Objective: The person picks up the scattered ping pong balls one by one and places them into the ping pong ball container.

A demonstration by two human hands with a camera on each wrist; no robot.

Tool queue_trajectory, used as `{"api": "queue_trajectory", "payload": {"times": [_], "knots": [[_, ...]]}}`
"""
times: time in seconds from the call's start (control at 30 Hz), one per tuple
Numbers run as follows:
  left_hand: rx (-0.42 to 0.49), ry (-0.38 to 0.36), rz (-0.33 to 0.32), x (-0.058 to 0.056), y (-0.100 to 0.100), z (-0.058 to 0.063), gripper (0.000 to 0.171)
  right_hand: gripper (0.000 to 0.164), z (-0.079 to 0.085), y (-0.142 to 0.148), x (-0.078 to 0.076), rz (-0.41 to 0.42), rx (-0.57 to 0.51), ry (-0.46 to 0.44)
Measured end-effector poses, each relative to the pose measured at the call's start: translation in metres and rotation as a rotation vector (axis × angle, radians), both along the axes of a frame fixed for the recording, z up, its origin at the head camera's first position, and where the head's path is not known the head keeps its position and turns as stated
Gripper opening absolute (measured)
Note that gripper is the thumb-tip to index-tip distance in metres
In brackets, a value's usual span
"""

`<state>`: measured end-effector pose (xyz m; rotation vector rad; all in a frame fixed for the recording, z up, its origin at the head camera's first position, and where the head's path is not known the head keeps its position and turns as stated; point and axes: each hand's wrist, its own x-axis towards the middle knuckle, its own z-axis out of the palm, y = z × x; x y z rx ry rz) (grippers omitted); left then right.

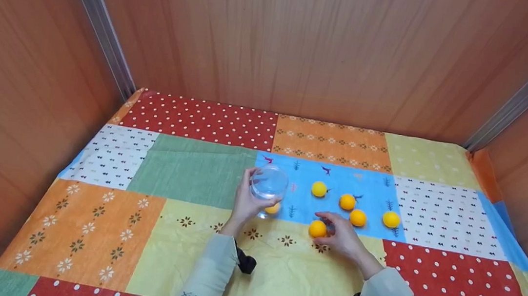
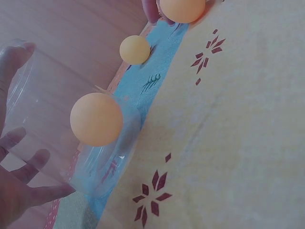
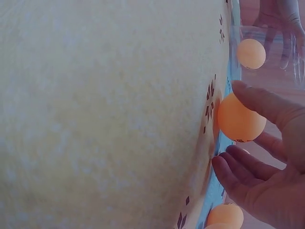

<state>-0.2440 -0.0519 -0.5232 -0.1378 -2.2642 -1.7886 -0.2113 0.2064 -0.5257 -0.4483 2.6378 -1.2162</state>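
Observation:
My left hand (image 1: 249,203) holds a clear plastic cup (image 1: 269,180), its fingers and thumb around the wall. An orange ball (image 2: 96,119) shows through the wall near the cup's base. To the right, my right hand (image 1: 344,237) surrounds another orange ball (image 1: 317,229) on the cloth. In the right wrist view, the thumb (image 3: 264,102) crosses the top of this ball (image 3: 240,119), while the other fingers spread below and behind it. A gap shows between the ball and the lower fingertips (image 3: 221,167); firm contact is not visible.
Beyond the right hand lie loose yellow-orange balls (image 1: 319,189), (image 1: 347,202), (image 1: 357,218), with one more ball (image 1: 391,219) farther right. A patchwork tablecloth (image 1: 202,171) covers the table. Wood-grain panels (image 1: 304,49) stand behind and at both sides.

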Motion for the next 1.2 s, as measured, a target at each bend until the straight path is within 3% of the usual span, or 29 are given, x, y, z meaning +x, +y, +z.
{"api": "queue_trajectory", "payload": {"times": [0.27,0.6,0.8,1.2], "knots": [[-0.004,-0.032,0.008,0.001,0.000,0.000,0.084,0.048,-0.001,0.000,0.000,0.022,0.018,0.037],[0.025,0.003,-0.017,0.001,0.000,0.000,0.082,0.045,0.001,-0.001,0.000,-0.013,0.039,0.030],[0.014,0.002,-0.011,0.001,-0.001,0.001,0.083,0.045,0.006,-0.002,-0.001,-0.023,0.008,0.020],[0.007,-0.007,-0.006,0.000,-0.001,0.000,0.083,0.047,0.017,-0.006,-0.003,0.010,-0.087,0.095]]}}
